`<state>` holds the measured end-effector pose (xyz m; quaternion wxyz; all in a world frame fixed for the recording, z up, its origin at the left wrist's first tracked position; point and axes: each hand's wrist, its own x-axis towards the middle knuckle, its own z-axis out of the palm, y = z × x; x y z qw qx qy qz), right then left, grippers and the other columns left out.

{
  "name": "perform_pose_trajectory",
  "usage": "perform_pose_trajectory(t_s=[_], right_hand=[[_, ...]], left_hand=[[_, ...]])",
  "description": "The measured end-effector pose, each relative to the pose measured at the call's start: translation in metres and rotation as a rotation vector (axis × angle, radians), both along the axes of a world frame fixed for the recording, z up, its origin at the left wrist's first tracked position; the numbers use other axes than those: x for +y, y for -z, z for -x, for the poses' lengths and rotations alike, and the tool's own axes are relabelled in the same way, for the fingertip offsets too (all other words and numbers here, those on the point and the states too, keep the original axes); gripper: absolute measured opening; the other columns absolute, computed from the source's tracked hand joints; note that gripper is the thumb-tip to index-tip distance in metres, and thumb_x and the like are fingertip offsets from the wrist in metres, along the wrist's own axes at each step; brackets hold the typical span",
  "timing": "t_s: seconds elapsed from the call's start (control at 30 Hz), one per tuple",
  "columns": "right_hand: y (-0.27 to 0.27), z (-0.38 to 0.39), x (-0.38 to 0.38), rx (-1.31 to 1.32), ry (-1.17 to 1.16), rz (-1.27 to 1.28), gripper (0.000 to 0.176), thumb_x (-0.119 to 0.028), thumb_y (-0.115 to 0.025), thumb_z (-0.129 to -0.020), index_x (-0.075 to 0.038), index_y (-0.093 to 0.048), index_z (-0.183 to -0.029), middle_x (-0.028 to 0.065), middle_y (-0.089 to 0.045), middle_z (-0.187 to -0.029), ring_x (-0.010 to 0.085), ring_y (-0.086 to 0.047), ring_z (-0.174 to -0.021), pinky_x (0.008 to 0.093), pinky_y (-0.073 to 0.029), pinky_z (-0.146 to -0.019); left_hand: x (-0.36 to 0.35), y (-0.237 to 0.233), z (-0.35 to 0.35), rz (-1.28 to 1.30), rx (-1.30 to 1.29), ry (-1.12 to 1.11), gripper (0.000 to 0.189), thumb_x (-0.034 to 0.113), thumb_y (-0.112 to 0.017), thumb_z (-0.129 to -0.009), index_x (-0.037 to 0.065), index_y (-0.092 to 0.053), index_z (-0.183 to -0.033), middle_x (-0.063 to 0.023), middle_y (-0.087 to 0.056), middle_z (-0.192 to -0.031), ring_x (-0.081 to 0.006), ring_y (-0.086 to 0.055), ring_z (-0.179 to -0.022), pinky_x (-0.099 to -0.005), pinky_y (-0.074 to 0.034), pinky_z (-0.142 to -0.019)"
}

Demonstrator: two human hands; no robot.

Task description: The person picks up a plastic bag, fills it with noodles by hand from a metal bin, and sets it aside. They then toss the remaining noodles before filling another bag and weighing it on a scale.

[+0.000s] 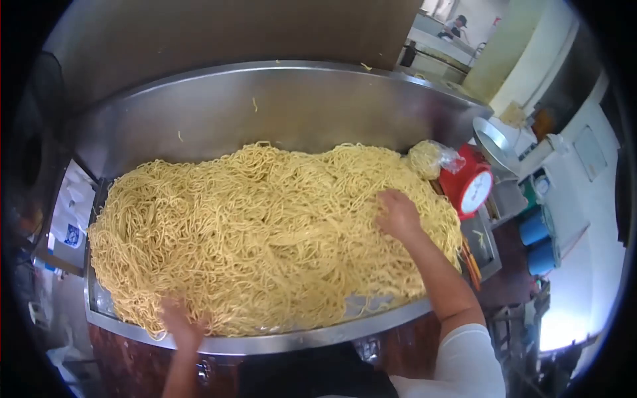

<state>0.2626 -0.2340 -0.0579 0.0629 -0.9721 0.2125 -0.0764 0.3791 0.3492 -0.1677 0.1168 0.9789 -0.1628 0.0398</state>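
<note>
Your steel tray (219, 109) holds a heap of pale-yellow noodles (265, 232), thin and tangled. Beside them stands a red scale (456, 180), dial figures unreadable. Your right hand (399, 213) touches their right side, your left hand (180, 322) their near-left edge; I can't make out whether either pinches strands. A blue label (72, 235) is illegible.

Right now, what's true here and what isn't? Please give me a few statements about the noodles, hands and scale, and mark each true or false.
1. The red scale stands beside a plastic bag. True.
2. The right hand holds that bag. False: it is at the noodle heap, apart from the bag.
3. Loose noodle strands show on the metal back wall. True.
4. The scale is left of the heap. False: it is on the right.
5. The left hand is at the heap's near edge. True.
</note>
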Motion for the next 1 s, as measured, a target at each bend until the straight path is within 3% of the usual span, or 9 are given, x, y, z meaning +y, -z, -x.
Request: perform_pose_trajectory(t_s=[0.13, 0.23, 0.3, 0.33, 0.37, 0.43, 0.6, 0.87, 1.0], right_hand=[[0.007, -0.057, -0.05, 0.404, 0.068, -0.062, 0.064, -0.035, -0.078, -0.071, -0.009, -0.059, -0.127, 0.0177, -0.061, -0.124, 0.03, -0.058, -0.117, 0.0397, -0.046, -0.097], [0.04, -0.108, -0.044, 0.552, -0.074, -0.424, 0.054, -0.037, -0.076, -0.067, -0.005, -0.068, -0.11, 0.0196, -0.069, -0.102, 0.0338, -0.066, -0.097, 0.0431, -0.052, -0.084], [0.053, -0.097, -0.011, 0.564, -0.287, -0.523, 0.052, -0.039, -0.073, -0.068, -0.003, -0.069, -0.105, 0.0207, -0.069, -0.098, 0.0354, -0.067, -0.091, 0.0439, -0.053, -0.081], [0.047, -0.084, 0.01, 0.556, -0.39, -0.524, 0.053, -0.041, -0.072, -0.068, -0.003, -0.069, -0.105, 0.0212, -0.069, -0.099, 0.0361, -0.066, -0.092, 0.0437, -0.053, -0.082], [0.059, -0.071, 0.023, 0.592, -0.43, -0.449, 0.052, -0.043, -0.07, -0.068, -0.006, -0.07, -0.105, 0.0222, -0.069, -0.101, 0.0367, -0.066, -0.094, 0.0436, -0.053, -0.082], [0.066, -0.06, 0.039, 0.639, -0.471, -0.393, 0.052, -0.046, -0.068, -0.069, -0.01, -0.071, -0.106, 0.0231, -0.068, -0.102, 0.0373, -0.065, -0.096, 0.0435, -0.053, -0.083], [0.095, -0.138, 0.023, 0.925, -0.398, -0.076, 0.052, -0.035, -0.073, -0.076, -0.004, -0.065, -0.118, 0.0206, -0.068, -0.107, 0.0321, -0.066, -0.098, 0.0405, -0.052, -0.086], [0.041, -0.166, 0.037, 0.505, -0.33, -0.585, 0.053, -0.032, -0.072, -0.08, -0.001, -0.062, -0.121, 0.0198, -0.067, -0.113, 0.0323, -0.065, -0.101, 0.04, -0.051, -0.09], [-0.015, -0.097, 0.018, 0.736, -0.485, -0.496, 0.044, -0.031, -0.07, -0.083, -0.008, -0.065, -0.12, 0.0135, -0.065, -0.122, 0.028, -0.065, -0.103, 0.0394, -0.05, -0.091]], left_hand=[[-0.187, -0.047, 0.048, 0.023, 0.103, 0.513, 0.089, 0.051, -0.079, -0.068, 0.009, -0.048, -0.14, -0.0276, -0.036, -0.147, -0.0487, -0.029, -0.138, -0.0627, -0.018, -0.111], [-0.29, -0.011, -0.077, -0.478, 0.93, 0.277, 0.078, 0.045, -0.072, -0.077, 0.004, -0.046, -0.138, -0.0291, -0.041, -0.143, -0.0443, -0.045, -0.128, -0.0521, -0.036, -0.106], [-0.286, 0.017, -0.119, 0.277, 0.775, -0.071, 0.058, 0.045, -0.048, -0.096, 0.006, -0.048, -0.138, -0.023, -0.058, -0.129, -0.0328, -0.058, -0.118, -0.045, -0.046, -0.099], [-0.267, 0.057, -0.155, -0.112, 0.421, 0.251, 0.055, 0.041, -0.042, -0.099, 0.008, -0.042, -0.143, -0.0224, -0.054, -0.135, -0.035, -0.059, -0.117, -0.0462, -0.048, -0.095], [-0.288, 0.014, -0.179, -0.125, 0.828, 0.055, 0.056, 0.041, -0.044, -0.099, 0.009, -0.04, -0.145, -0.0233, -0.053, -0.135, -0.0358, -0.058, -0.118, -0.0464, -0.048, -0.095], [-0.29, -0.01, -0.181, -0.277, 0.56, 0.184, 0.057, 0.045, -0.051, -0.094, 0.007, -0.049, -0.137, -0.0233, -0.061, -0.124, -0.0344, -0.06, -0.115, -0.0453, -0.05, -0.092], [-0.287, -0.034, -0.119, -0.431, 0.786, 0.169, 0.074, 0.04, -0.068, -0.077, 0.009, -0.046, -0.141, -0.0217, -0.06, -0.126, -0.0309, -0.059, -0.119, -0.0423, -0.044, -0.101], [-0.196, -0.108, -0.076, -0.387, 1.026, 0.126, 0.096, 0.063, -0.073, -0.068, 0.016, -0.043, -0.146, -0.0143, -0.042, -0.15, -0.031, -0.043, -0.136, -0.0377, -0.037, -0.11], [-0.22, -0.179, -0.096, -0.511, 0.88, 0.244, 0.046, 0.046, -0.073, -0.08, 0.02, -0.07, -0.118, -0.0118, -0.065, -0.125, -0.0267, -0.063, -0.112, -0.0389, -0.044, -0.102]])
